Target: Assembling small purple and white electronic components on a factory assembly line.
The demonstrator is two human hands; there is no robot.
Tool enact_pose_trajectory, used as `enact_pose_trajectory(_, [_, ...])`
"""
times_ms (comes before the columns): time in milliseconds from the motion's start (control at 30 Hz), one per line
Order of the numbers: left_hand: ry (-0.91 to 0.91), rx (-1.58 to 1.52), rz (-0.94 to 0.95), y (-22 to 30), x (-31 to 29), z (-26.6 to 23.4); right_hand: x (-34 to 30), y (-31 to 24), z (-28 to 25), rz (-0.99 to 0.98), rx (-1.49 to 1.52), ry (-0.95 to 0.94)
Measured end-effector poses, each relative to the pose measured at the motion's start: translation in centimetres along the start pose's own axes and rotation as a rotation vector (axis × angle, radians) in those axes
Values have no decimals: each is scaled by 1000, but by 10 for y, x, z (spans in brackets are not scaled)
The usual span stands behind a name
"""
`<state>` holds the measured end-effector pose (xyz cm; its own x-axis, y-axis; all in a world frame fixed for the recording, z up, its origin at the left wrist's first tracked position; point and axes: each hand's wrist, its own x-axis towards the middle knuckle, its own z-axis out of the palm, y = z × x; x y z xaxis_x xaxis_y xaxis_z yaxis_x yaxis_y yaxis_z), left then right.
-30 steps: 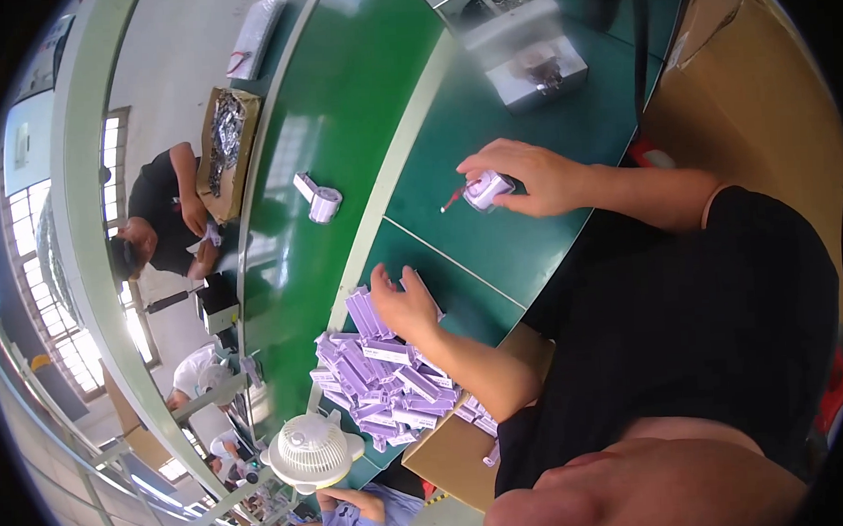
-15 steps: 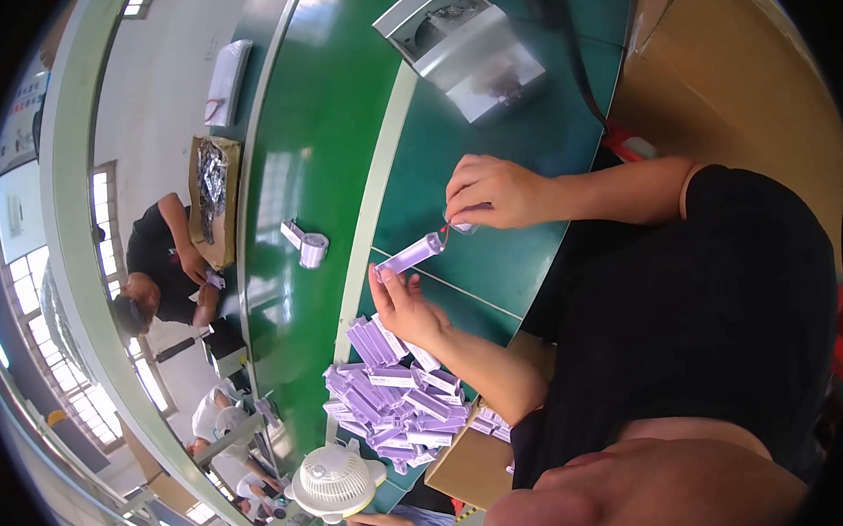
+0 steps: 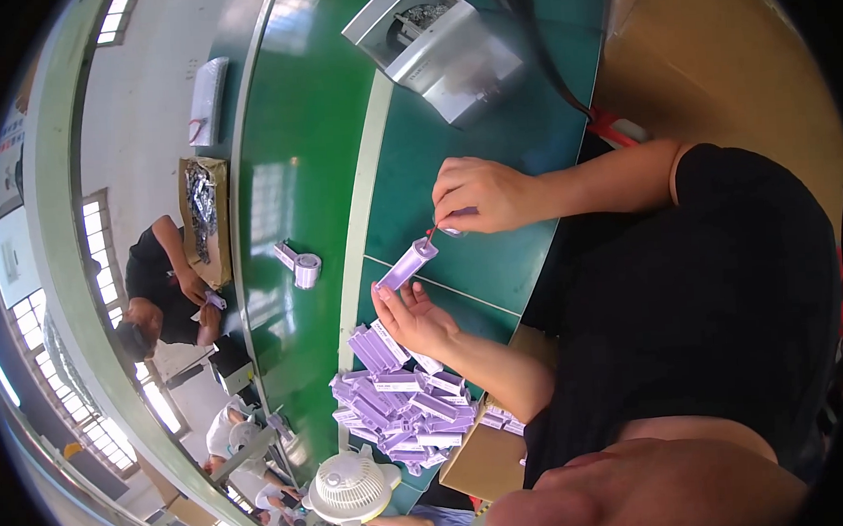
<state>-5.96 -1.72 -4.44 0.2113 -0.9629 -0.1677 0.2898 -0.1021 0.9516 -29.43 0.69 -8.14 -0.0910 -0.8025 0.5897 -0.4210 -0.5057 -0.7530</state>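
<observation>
Between my hands is a long, narrow lilac plastic housing (image 3: 406, 265), tilted over the dark green worktop. My left hand (image 3: 413, 320) grips its lower end between thumb and fingertips, palm upward. Out of the upper end comes a thin red wire (image 3: 430, 233), pinched by the closed fingers of my right hand (image 3: 480, 195). A bit of another lilac piece (image 3: 466, 211) shows under the right fingers; its shape is mostly hidden. Below my left hand lies a heap of similar lilac housings (image 3: 404, 405).
A grey metal box with small metal parts (image 3: 426, 42) stands on the worktop. A round lilac part (image 3: 306, 270) lies on the green belt (image 3: 287, 100). Near the heap are a white fan (image 3: 351, 487) and a cardboard box (image 3: 487, 462). A co-worker (image 3: 159, 293) sits across the belt.
The lilac housing has turned steeper, its upper end nearer my right hand and slightly lower. The right hand has shifted slightly left. The whole view has shifted a little.
</observation>
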Motion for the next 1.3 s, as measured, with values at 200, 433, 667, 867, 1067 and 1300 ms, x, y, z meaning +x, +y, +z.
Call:
enact_pose_trajectory(200, [20,81,140,1,-11,12,1,1,0,-57,-18,-20])
enact_pose_trajectory(433, [-42,217,315,3,-21,27,-3,0,-4,-76,-3,-29])
enact_pose_trajectory(667, [-175,423,557,-1,-30,38,-8,-6,-27,48,134,-23])
enact_pose_trajectory(867, [-174,634,733,-4,-42,62,-12,-7,-43,-14,113,-8])
enact_pose_trajectory(1067, [-309,636,820,-9,-35,85,1,-18,-84,-211,-126,299])
enact_pose_trajectory(1300, [-413,565,712,-2,-23,69,28,-20,-119,-232,-465,802])
